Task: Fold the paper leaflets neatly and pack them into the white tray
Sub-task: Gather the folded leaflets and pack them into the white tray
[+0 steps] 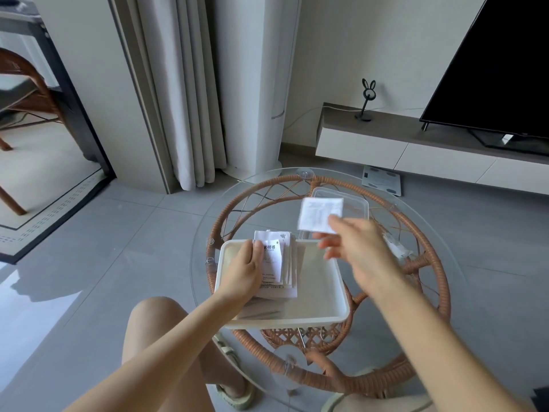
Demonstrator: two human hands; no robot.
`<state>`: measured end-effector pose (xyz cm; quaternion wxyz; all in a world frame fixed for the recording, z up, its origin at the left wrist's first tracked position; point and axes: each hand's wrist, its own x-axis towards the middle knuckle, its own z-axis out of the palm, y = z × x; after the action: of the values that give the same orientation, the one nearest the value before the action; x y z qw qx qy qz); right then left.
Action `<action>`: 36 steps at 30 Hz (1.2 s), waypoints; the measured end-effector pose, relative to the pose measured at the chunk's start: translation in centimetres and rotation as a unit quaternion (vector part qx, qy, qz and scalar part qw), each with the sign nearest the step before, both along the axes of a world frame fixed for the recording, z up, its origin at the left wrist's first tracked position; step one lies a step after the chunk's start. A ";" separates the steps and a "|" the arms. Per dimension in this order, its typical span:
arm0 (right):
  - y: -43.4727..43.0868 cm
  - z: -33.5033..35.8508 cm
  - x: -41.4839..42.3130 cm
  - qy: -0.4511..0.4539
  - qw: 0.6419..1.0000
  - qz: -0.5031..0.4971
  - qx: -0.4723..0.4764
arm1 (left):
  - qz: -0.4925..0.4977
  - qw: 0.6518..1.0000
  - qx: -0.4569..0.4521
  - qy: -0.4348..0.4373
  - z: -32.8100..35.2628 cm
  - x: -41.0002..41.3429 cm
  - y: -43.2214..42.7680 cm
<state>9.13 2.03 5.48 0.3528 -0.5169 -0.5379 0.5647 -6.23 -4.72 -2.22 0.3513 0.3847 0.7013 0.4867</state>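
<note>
A white tray (315,310) sits on the round glass table. Inside it stands a stack of folded leaflets (280,263) with printed text, leaning on the far rim. My left hand (246,269) rests against the stack's left side, fingers curled round its edge. My right hand (353,248), blurred by motion, pinches one folded white leaflet (319,214) and holds it in the air above the table, beyond the tray.
A clear plastic box (353,199) lies on the glass table (202,233) behind the tray, over a rattan base (427,248). A small wrapped item (396,246) lies to the right. My knees are under the table's near edge. A TV stand (386,144) lines the far wall.
</note>
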 end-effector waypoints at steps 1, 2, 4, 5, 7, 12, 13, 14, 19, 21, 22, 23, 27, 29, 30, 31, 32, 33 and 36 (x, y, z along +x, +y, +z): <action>-1.7 -0.5 -1.0 -0.012 1.000 0.009 -0.007 | 0.004 1.000 0.005 0.011 0.1 0.0 0.0; -3.0 -1.1 -2.0 -0.045 0.999 0.000 0.015 | 0.009 1.000 0.010 0.018 0.1 0.1 0.0; -4.5 -2.7 -3.7 -0.096 0.989 -0.045 0.100 | 0.015 0.999 0.016 0.024 0.2 0.2 0.0; -4.9 -3.4 -4.3 -0.104 0.981 -0.075 0.146 | 0.018 0.999 0.017 0.027 0.4 0.2 -0.1; -5.5 -4.3 -5.1 -0.127 0.961 -0.123 0.213 | 0.030 0.999 0.016 0.028 0.5 0.3 -0.2; -6.3 -5.7 -5.5 -0.182 0.933 -0.190 0.246 | 0.050 0.998 0.028 0.020 -0.1 0.0 0.1; -6.4 -5.9 -5.6 -0.203 0.924 -0.201 0.255 | 0.052 0.998 0.025 0.015 -0.1 0.1 0.1; -6.5 -6.1 -5.6 -0.228 0.911 -0.213 0.268 | 0.054 0.998 0.024 0.011 0.0 0.1 0.1; -7.2 -6.4 -6.1 -0.285 0.913 -0.182 0.230 | 0.043 0.997 0.053 -0.037 -0.2 -0.1 0.1; -7.2 -6.3 -6.4 -0.279 0.926 -0.171 0.186 | 0.043 0.995 0.056 -0.072 0.1 -0.1 0.0; -7.2 -6.2 -6.6 -0.272 0.933 -0.171 0.165 | 0.044 0.994 0.057 -0.089 0.2 -0.1 0.0; -7.2 -6.2 -6.8 -0.263 0.938 -0.172 0.147 | 0.043 0.992 0.056 -0.100 0.3 -0.1 0.0; -7.2 -6.8 -7.6 -0.262 0.942 -0.184 0.106 | 0.033 0.992 0.053 -0.110 0.6 0.0 -0.4; -7.1 -6.9 -7.7 -0.273 0.940 -0.173 0.108 | 0.015 0.995 0.052 -0.088 0.7 0.2 -0.5; -7.1 -6.8 -7.7 -0.281 0.940 -0.155 0.113 | 0.009 0.997 0.052 -0.063 0.7 0.2 -0.5; -7.1 -6.7 -7.7 -0.296 0.939 -0.131 0.120 | 0.009 0.997 0.048 -0.052 0.6 0.2 -0.4; -7.1 -6.4 -7.5 -0.313 0.935 -0.103 0.132 | 0.011 0.997 0.042 -0.058 0.5 0.3 -0.3; -7.3 -6.1 -7.0 -0.322 0.932 -0.080 0.149 | 0.015 0.997 0.033 -0.070 0.4 0.3 -0.2; -6.9 -5.5 -2.7 -0.324 0.912 -0.117 0.220 | 0.030 0.998 0.028 -0.045 0.1 0.1 0.0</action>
<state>6.41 -4.86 -0.01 0.3273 -0.6400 -0.6693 0.1877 -6.10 -4.69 -2.11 0.3565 0.3509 0.6823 0.5331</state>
